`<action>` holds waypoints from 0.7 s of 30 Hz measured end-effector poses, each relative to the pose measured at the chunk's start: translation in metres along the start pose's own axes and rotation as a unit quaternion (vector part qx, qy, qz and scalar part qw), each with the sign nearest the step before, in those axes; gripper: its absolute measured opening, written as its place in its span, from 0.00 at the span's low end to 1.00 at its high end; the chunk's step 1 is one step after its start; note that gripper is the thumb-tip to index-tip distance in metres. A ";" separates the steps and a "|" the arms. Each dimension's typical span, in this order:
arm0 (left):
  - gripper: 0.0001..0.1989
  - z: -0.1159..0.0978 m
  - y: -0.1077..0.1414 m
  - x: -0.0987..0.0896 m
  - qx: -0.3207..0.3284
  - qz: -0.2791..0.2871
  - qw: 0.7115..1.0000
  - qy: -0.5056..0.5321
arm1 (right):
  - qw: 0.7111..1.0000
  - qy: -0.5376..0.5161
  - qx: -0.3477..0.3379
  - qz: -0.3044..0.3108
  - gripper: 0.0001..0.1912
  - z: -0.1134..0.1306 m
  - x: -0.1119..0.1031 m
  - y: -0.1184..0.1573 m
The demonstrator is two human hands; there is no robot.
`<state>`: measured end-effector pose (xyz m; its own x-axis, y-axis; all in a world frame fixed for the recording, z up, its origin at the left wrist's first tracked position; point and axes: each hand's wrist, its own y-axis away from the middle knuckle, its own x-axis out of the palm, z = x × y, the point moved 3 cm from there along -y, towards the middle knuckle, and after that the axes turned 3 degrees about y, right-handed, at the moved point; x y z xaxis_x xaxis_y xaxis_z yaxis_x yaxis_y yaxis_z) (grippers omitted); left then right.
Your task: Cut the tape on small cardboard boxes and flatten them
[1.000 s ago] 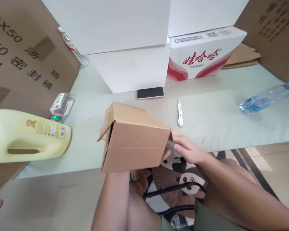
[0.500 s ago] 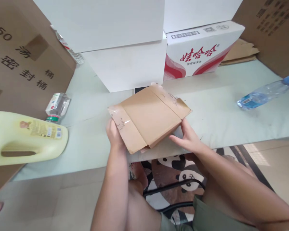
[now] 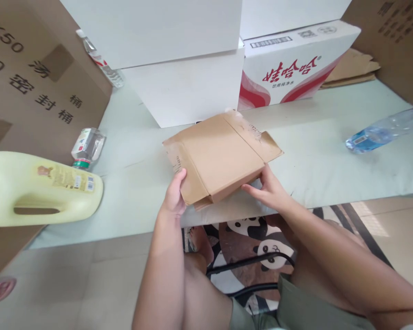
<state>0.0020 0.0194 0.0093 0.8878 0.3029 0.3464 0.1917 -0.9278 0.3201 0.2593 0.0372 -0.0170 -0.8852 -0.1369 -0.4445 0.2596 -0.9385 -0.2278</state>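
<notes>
Between my hands is a flattish brown cardboard box (image 3: 220, 153), tilted above the pale green tabletop, with its end flaps sticking out at the left and right. My left hand (image 3: 175, 195) grips the left flap, thumb on top and the other fingers hidden underneath. At the box's near right corner, my right hand (image 3: 270, 190) holds the side, its thumb along the front edge and its fingers partly behind the cardboard. A sliver of a dark object (image 3: 198, 122) shows behind the box; most of it is hidden.
White cartons (image 3: 189, 89) stand behind, beside a red-and-white carton (image 3: 292, 75). To the left are a yellow jug (image 3: 55, 192), a clear bottle with a green cap (image 3: 88, 146) and a large brown carton (image 3: 37, 82). A water bottle (image 3: 375, 135) lies at the right.
My left thumb has come onto the top of the left flap, and that flap now bends downward. The box sits slightly farther right and higher in view; the whole scene has shifted a little too.
</notes>
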 end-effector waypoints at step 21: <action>0.16 -0.002 -0.014 -0.003 -0.042 -0.044 0.998 0.031 | 0.991 -0.113 0.010 0.067 0.34 -0.009 0.001 -0.014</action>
<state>-0.0040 0.0323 0.0053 0.8414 0.3968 0.3670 0.2292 -0.8769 0.4226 0.2579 0.0526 -0.0219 -0.9078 -0.3259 -0.2640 0.3748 -0.9129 -0.1619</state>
